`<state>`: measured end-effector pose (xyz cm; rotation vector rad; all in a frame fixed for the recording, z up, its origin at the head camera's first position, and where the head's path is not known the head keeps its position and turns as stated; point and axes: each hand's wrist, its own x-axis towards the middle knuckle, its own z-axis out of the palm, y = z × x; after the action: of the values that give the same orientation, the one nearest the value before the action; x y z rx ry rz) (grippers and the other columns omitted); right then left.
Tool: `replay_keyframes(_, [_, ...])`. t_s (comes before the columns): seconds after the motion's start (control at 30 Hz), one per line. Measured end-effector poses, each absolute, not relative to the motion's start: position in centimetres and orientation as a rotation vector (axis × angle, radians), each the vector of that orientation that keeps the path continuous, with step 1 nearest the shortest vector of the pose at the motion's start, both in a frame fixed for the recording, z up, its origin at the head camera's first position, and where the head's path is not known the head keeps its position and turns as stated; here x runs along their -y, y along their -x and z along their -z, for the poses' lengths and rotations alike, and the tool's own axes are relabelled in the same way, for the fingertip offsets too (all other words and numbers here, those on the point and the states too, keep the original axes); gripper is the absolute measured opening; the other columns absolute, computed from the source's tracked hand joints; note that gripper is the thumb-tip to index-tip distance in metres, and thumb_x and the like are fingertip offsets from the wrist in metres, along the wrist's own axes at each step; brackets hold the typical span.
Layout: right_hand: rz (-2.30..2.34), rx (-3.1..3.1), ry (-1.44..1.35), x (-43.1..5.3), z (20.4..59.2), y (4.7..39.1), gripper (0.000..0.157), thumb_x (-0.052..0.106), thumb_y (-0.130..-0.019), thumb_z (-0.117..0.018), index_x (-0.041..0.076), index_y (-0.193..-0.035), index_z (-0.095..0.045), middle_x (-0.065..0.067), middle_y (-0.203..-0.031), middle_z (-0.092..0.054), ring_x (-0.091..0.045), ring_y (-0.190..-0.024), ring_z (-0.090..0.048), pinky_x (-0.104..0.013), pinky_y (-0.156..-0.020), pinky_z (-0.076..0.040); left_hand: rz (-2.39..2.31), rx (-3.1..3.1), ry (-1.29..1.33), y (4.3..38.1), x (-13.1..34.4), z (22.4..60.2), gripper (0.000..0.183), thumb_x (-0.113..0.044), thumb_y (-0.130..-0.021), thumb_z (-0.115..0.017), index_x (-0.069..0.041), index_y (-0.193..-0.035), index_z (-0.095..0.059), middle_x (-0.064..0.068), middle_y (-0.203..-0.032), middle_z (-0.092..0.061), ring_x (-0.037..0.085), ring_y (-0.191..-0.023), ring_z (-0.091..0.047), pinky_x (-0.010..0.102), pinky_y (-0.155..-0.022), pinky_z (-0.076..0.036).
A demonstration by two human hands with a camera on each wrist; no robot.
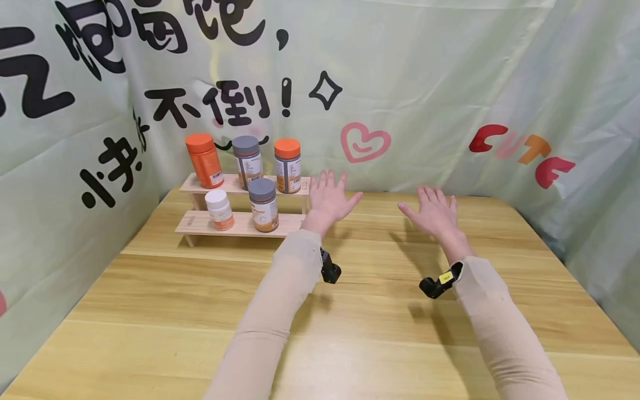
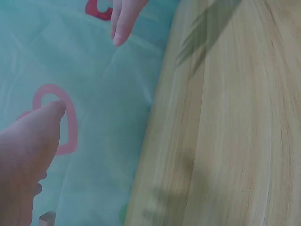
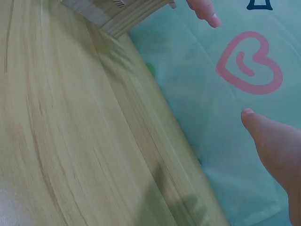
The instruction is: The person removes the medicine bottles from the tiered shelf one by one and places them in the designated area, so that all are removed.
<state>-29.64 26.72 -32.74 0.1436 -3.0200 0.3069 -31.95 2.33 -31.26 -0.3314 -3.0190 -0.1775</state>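
Observation:
My left hand (image 1: 330, 199) is held above the table with fingers spread, just right of a two-tier wooden rack (image 1: 187, 223). My right hand (image 1: 436, 213) hovers farther right, its fingers straight and its thumb out; neither hand holds anything. On the rack's upper tier stand an orange bottle (image 1: 205, 161), a grey-lidded jar (image 1: 248, 162) and an orange-lidded jar (image 1: 288, 166). The lower tier carries a small white bottle (image 1: 219, 210) and another grey-lidded jar (image 1: 264, 205). In the left wrist view, the left thumb (image 2: 51, 115) shows; the right thumb (image 3: 263, 129) shows in the right wrist view.
A wooden table (image 1: 200, 322) spreads under both arms. Pale fabric (image 1: 425, 66) with black lettering and a pink heart (image 1: 365, 143) hangs behind it and along both sides. Each wrist wears a small black camera, the left one (image 1: 330, 268) and the right one (image 1: 436, 286).

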Motion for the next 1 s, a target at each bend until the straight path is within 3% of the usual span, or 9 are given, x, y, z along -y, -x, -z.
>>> replay_keyframes(0.3, [-0.415, 2.994, -0.184, -26.0, 32.6, 29.4, 0.089, 0.064, -0.09, -0.032, -0.005, -0.145, -0.017, -0.027, -0.149, -0.015, -0.045, -0.135, -0.009, -0.065, -0.104, 0.0, 0.301, 2.911, 0.438, 30.6, -1.5, 31.3, 0.082, -0.07, -0.087, -0.025, -0.016, -0.149, -0.023, 0.009, -0.153, -0.018, 0.025, -0.14, -0.009, 0.046, -0.112, -0.002])
replay_keyframes(0.57, [-0.729, 2.888, -0.307, -23.6, 32.3, 28.5, 0.086, 0.051, -0.091, -0.048, -0.008, -0.144, -0.016, -0.029, -0.147, -0.018, -0.044, -0.135, -0.014, -0.057, -0.108, -0.012, 0.393, 2.686, 0.566, 26.8, 1.3, 30.9, 0.079, -0.065, -0.085, -0.044, -0.01, -0.142, -0.038, 0.007, -0.145, -0.038, 0.023, -0.136, -0.027, 0.042, -0.112, -0.014])
replay_keyframes(0.8, [-1.082, 2.82, -0.355, -20.9, 32.2, 27.5, 0.084, 0.043, -0.09, -0.056, -0.003, -0.147, -0.013, -0.023, -0.149, -0.019, -0.038, -0.136, -0.018, -0.052, -0.109, -0.017, 0.673, 2.433, 0.589, 23.2, 6.0, 30.3, 0.073, -0.05, -0.082, -0.063, -0.003, -0.136, -0.046, 0.012, -0.138, -0.047, 0.026, -0.129, -0.039, 0.038, -0.11, -0.024])
replay_keyframes(1.0, [-1.3, 2.757, -0.436, -18.5, 32.6, 27.0, 0.08, 0.037, -0.09, -0.059, 0.0, -0.147, -0.017, -0.02, -0.148, -0.027, -0.034, -0.135, -0.024, -0.05, -0.108, -0.024, 1.004, 2.162, 0.45, 21.6, 11.2, 30.0, 0.066, -0.025, -0.076, -0.076, 0.002, -0.131, -0.05, 0.017, -0.131, -0.051, 0.03, -0.122, -0.047, 0.039, -0.104, -0.033])
